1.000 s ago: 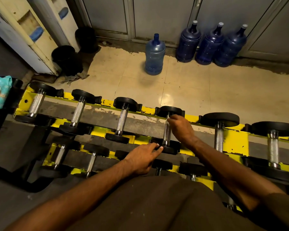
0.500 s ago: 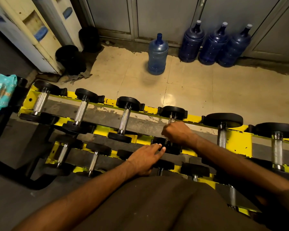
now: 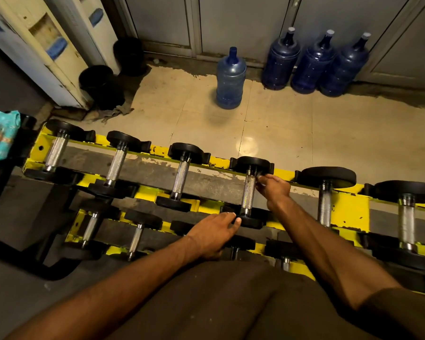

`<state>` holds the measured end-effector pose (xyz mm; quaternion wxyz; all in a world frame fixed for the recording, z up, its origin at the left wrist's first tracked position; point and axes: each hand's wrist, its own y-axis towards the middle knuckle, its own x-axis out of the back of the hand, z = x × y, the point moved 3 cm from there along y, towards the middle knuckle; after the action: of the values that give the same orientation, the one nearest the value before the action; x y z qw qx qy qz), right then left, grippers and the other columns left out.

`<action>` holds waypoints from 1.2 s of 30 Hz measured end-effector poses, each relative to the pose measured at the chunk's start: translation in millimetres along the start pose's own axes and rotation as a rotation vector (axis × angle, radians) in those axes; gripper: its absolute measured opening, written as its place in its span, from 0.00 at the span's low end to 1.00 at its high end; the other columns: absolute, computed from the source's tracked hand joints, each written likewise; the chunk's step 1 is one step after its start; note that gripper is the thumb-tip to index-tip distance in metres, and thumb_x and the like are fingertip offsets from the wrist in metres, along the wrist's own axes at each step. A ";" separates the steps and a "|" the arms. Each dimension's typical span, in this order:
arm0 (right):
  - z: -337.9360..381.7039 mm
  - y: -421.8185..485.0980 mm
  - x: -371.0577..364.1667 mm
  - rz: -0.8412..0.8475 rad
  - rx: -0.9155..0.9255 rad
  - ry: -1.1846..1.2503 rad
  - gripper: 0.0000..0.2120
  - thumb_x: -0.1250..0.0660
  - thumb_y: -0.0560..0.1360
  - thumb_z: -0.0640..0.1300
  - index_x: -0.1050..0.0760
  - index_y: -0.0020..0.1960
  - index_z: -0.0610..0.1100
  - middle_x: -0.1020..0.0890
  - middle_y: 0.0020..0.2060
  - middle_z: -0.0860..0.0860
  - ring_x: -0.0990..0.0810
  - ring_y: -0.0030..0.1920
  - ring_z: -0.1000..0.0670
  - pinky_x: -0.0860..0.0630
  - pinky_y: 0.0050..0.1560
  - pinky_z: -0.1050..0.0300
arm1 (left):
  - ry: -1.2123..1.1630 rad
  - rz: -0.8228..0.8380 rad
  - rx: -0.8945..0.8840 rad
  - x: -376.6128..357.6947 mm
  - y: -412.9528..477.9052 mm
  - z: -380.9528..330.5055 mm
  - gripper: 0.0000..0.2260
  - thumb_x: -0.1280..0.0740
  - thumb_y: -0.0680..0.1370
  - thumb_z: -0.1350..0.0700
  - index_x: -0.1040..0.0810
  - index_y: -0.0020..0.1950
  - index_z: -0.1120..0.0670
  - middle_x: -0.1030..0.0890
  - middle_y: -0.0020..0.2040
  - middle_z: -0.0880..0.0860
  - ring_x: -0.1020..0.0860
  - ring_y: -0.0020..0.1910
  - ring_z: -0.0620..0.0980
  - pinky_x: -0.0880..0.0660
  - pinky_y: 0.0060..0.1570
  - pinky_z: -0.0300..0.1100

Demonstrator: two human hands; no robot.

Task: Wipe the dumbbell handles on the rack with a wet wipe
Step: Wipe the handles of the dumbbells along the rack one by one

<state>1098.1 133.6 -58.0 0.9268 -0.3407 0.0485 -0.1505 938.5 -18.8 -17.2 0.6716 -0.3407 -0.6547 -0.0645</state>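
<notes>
Two hands meet at one dumbbell (image 3: 252,164) on the top shelf of the yellow rack (image 3: 349,204). The right hand (image 3: 274,190) sits at the far end of its metal handle (image 3: 247,196), just below the far black head. Its fingers are curled toward the handle and pinch a small pale wipe (image 3: 260,178), most of it hidden by the fingertips. The left hand (image 3: 212,233) lies nearer the body, its fingers fairly straight and close together, the tips resting on the near head of the same dumbbell.

Left of the left hand, three more dumbbells (image 3: 180,176) lie across the same shelf, handles bare. Right of the right hand lie two bigger ones (image 3: 325,207). Under the left hand runs a lower shelf with smaller dumbbells (image 3: 135,238).

Far to the left of both hands, beyond the rack's end, rests a teal packet (image 3: 0,136). Beyond the right hand, on the tiled floor, stands one light blue water bottle (image 3: 231,79), with three darker bottles (image 3: 313,62) along the wall to its right.
</notes>
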 end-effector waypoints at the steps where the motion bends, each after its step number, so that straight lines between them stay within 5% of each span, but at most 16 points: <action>1: -2.8 3.0 -4.4 -0.031 -0.092 0.062 0.06 0.30 0.74 0.31 0.20 0.48 0.39 0.16 0.44 0.43 0.16 0.42 0.46 0.17 0.42 0.53 | 0.005 0.006 -0.002 0.4 1.3 -0.8 0.40 0.31 0.78 0.53 0.52 0.81 0.60 0.43 0.78 0.63 0.42 0.77 0.60 0.41 0.75 0.51; 5: -21.4 9.0 -13.7 0.124 -0.453 0.087 0.06 0.36 0.79 0.43 0.23 0.46 0.43 0.19 0.41 0.47 0.20 0.41 0.48 0.23 0.39 0.53 | 0.018 0.026 -0.019 0.7 3.7 -2.3 0.39 0.31 0.78 0.52 0.51 0.81 0.61 0.42 0.76 0.63 0.41 0.76 0.60 0.39 0.75 0.52; 9: -20.8 14.9 -18.9 0.171 -0.496 0.222 0.08 0.37 0.79 0.42 0.22 0.56 0.41 0.18 0.51 0.45 0.17 0.51 0.45 0.23 0.46 0.46 | 0.012 0.027 -0.009 0.1 3.5 -0.1 0.40 0.31 0.78 0.52 0.51 0.81 0.61 0.42 0.76 0.63 0.40 0.76 0.60 0.38 0.74 0.52; 12: -21.5 13.2 -16.3 0.142 -0.434 0.327 0.06 0.34 0.78 0.39 0.23 0.54 0.40 0.18 0.48 0.44 0.18 0.49 0.45 0.22 0.53 0.47 | 0.007 0.025 -0.006 0.2 4.7 0.9 0.39 0.32 0.78 0.52 0.51 0.81 0.60 0.43 0.77 0.63 0.41 0.76 0.60 0.38 0.75 0.52; 18: -9.3 8.7 -7.0 -0.123 0.090 0.085 0.11 0.23 0.68 0.35 0.17 0.49 0.41 0.14 0.43 0.47 0.14 0.46 0.47 0.17 0.47 0.53 | -0.002 0.015 0.008 -0.9 4.2 1.6 0.38 0.34 0.79 0.51 0.51 0.81 0.61 0.44 0.78 0.64 0.42 0.77 0.61 0.39 0.76 0.53; 23: 4.1 -14.3 -13.7 -0.065 0.587 -0.407 0.09 0.23 0.71 0.40 0.16 0.50 0.42 0.16 0.42 0.51 0.17 0.44 0.54 0.18 0.46 0.58 | -0.005 0.017 0.010 -3.4 2.5 -1.0 0.38 0.34 0.79 0.51 0.51 0.81 0.62 0.44 0.78 0.65 0.43 0.77 0.61 0.39 0.76 0.54; 28: 10.7 -30.5 -17.7 0.032 1.064 -1.010 0.10 0.29 0.75 0.38 0.19 0.56 0.38 0.19 0.49 0.44 0.20 0.45 0.47 0.20 0.43 0.54 | -0.010 0.018 0.015 -3.3 4.2 -4.9 0.38 0.35 0.80 0.51 0.53 0.81 0.62 0.46 0.78 0.66 0.44 0.78 0.62 0.42 0.77 0.53; 33: 7.1 -25.0 -24.9 0.068 1.322 -1.380 0.22 0.21 0.65 0.35 0.19 0.58 0.38 0.17 0.49 0.42 0.18 0.45 0.43 0.20 0.39 0.54 | -0.018 0.034 0.037 -2.7 2.2 -3.8 0.39 0.34 0.80 0.51 0.54 0.81 0.62 0.48 0.79 0.65 0.46 0.79 0.61 0.44 0.77 0.52; 36: 8.3 -25.7 -29.3 0.148 1.320 -1.532 0.23 0.22 0.67 0.35 0.20 0.61 0.40 0.17 0.54 0.44 0.18 0.49 0.44 0.20 0.44 0.53 | -0.019 0.049 0.024 -3.4 2.8 -5.9 0.40 0.32 0.79 0.51 0.54 0.81 0.61 0.47 0.79 0.64 0.46 0.79 0.61 0.43 0.77 0.52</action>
<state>1065.5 129.3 -35.5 0.7186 0.2387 -0.6308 0.1696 944.4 -21.1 -20.9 0.6709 -0.3491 -0.6533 -0.0368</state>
